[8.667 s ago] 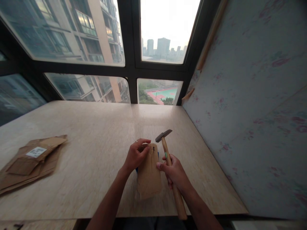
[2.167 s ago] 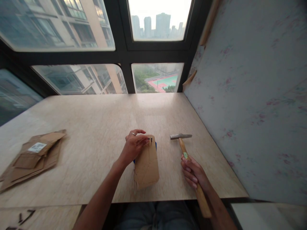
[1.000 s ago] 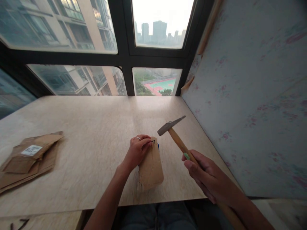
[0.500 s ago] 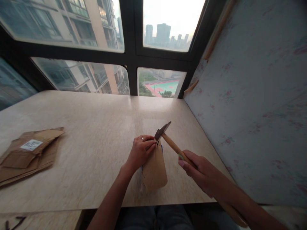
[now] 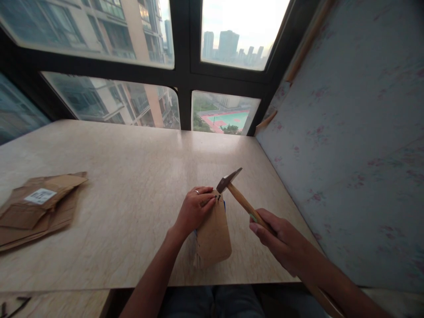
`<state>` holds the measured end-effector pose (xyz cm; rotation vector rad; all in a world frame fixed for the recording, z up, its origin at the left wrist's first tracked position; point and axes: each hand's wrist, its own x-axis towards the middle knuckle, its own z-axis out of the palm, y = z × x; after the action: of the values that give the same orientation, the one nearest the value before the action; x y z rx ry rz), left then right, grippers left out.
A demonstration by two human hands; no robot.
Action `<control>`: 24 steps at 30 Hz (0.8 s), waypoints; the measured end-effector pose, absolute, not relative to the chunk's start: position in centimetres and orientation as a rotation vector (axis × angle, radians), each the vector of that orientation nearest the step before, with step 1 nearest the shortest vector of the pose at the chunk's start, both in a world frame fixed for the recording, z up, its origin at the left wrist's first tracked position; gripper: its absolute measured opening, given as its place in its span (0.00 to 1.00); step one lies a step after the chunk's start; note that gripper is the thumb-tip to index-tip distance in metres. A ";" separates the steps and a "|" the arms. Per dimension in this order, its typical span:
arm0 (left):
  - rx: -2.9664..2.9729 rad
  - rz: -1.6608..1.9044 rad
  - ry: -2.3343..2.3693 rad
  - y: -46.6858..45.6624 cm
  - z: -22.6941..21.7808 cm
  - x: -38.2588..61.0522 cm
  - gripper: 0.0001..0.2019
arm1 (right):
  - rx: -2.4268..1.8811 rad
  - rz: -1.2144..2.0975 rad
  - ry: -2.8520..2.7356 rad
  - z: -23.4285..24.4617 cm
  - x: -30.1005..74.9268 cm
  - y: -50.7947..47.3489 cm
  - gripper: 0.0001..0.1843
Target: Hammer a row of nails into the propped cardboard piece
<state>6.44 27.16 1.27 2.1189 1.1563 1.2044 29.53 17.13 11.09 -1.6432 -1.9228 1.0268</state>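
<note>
My right hand (image 5: 273, 234) is closed round the wooden handle of a hammer (image 5: 247, 205). The dark metal head hangs just above and right of my left fingertips. My left hand (image 5: 195, 210), with a ring on one finger, rests on the far end of a brown cardboard piece (image 5: 214, 238). Thumb and forefinger pinch what looks like a small dark nail (image 5: 216, 197). Right beside the fingertips, a second dark nail (image 5: 219, 198) stands up from the cardboard. A bit of blue shows at the cardboard's right edge; what lies beneath is mostly hidden.
Flattened cardboard packaging (image 5: 39, 207) with a white label lies at the left of the pale stone-look sill (image 5: 132, 176). Dark metal pieces (image 5: 20, 304) lie on a lower surface at the bottom left. A window frame (image 5: 184, 66) closes the back, a papered wall (image 5: 347, 154) the right.
The hammer and my right hand have shifted slightly right, so the head sits a little farther from the nails. My left hand keeps its place on the cardboard.
</note>
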 end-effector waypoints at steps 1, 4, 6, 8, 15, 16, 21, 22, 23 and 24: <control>2.105 1.209 1.155 27.1 1.2 6.5 0.07 | -1.650 1.036 -1.914 11.1 29.5 17.1 0.16; 2.064 1.214 1.159 27.1 1.2 6.5 0.07 | -1.662 1.062 -1.896 11.1 29.6 17.1 0.15; 2.031 1.211 1.169 27.1 1.2 6.5 0.06 | -1.667 1.070 -1.884 10.9 29.6 17.1 0.16; 1.998 1.207 1.176 27.1 1.2 6.5 0.06 | -1.667 1.067 -1.871 10.6 29.8 17.0 0.17; 1.936 1.275 1.120 26.7 1.7 6.3 0.08 | -1.583 1.174 -1.591 9.0 30.2 15.2 0.20; 1.924 1.312 1.120 26.6 1.9 6.0 0.10 | -1.585 1.213 -1.517 8.8 30.1 14.7 0.21; 1.743 1.482 1.320 25.0 2.3 2.9 0.11 | -1.615 1.366 -1.165 7.8 29.6 11.8 0.24; 1.687 1.490 1.391 24.3 2.2 1.9 0.11 | -1.604 1.367 -1.122 7.4 29.6 11.2 0.24; 1.628 1.486 1.468 23.6 2.1 0.7 0.11 | -1.590 1.356 -1.087 7.1 29.6 10.6 0.24; 1.566 1.482 1.549 22.7 1.8 -0.5 0.11 | -1.572 1.337 -1.057 6.6 29.6 10.1 0.25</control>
<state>-0.46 22.73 1.84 1.5656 1.5491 1.4820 29.55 10.14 6.61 -1.5722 -1.0570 1.3368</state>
